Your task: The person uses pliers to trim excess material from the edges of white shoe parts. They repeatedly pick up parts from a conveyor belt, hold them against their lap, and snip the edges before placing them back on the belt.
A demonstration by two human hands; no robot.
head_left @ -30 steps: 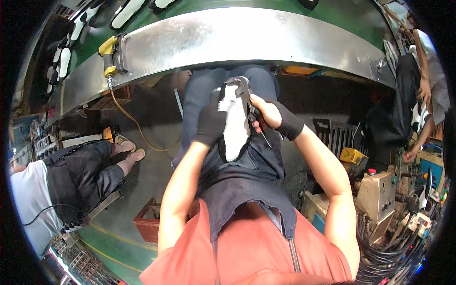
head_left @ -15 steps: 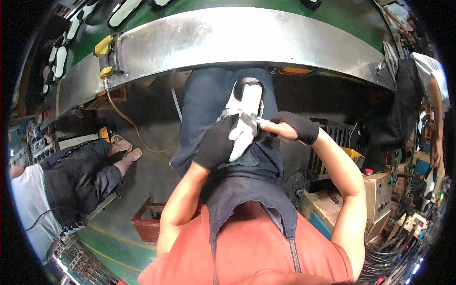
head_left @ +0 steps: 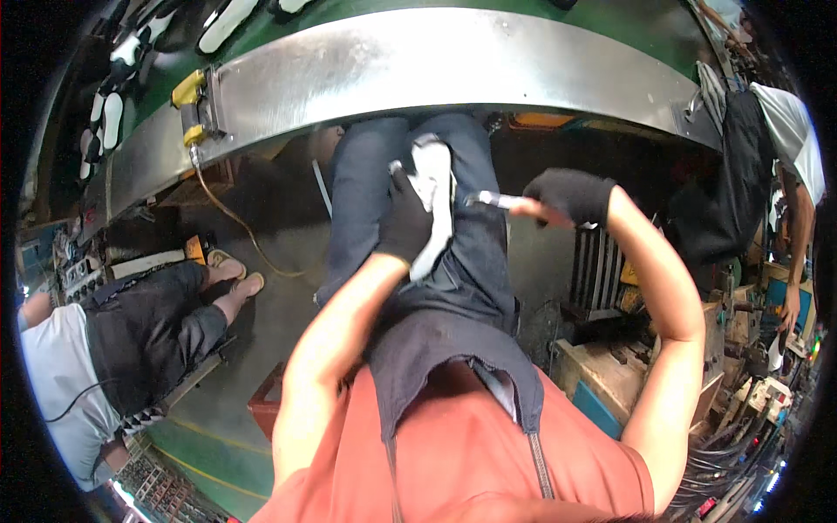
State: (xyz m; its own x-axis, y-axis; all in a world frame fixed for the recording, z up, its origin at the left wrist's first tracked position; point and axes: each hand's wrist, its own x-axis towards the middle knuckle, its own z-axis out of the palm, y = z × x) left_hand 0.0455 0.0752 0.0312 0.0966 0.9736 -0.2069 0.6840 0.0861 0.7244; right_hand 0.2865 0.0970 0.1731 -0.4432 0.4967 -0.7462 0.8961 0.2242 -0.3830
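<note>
Grasps a white shoe piece [head_left: 443,207] with the left hand [head_left: 406,220], gloved in black and curled around its left side near the middle. Reaches past that grip both ways, ahead to a narrow darker rim and back to a pale end. Hangs or rests above the lap, over dark blue trousers [head_left: 357,174]; cannot tell contact with the cloth. Clasps a slim tool [head_left: 495,199] in the right hand [head_left: 568,200], likewise black-gloved, with bare skin at the finger ends. Stands apart from the shoe piece, to the right of the left grip, silvery end turned toward it. Cannot tell the exact kind of tool, owing to blur.

Wears a dark apron [head_left: 436,344] and a red shirt [head_left: 462,462], just behind both grips. Has a dark slatted rack [head_left: 597,272] beneath the right grip and a beige machine [head_left: 615,370] farther back on that side, near bundled black cables [head_left: 724,444].

Faces a curved metal ledge [head_left: 436,61] ahead of both grips. Includes a yellow-and-black tool [head_left: 192,109] on its left part, well left of the left grip, joined to a hose [head_left: 234,211]. Sits well apart from a person in a white top [head_left: 65,349] to the left and another person [head_left: 789,139] to the far right. Shows, beyond the ledge, a green surface [head_left: 641,22] bearing other shoe pieces [head_left: 227,24], farthest from the grips.
</note>
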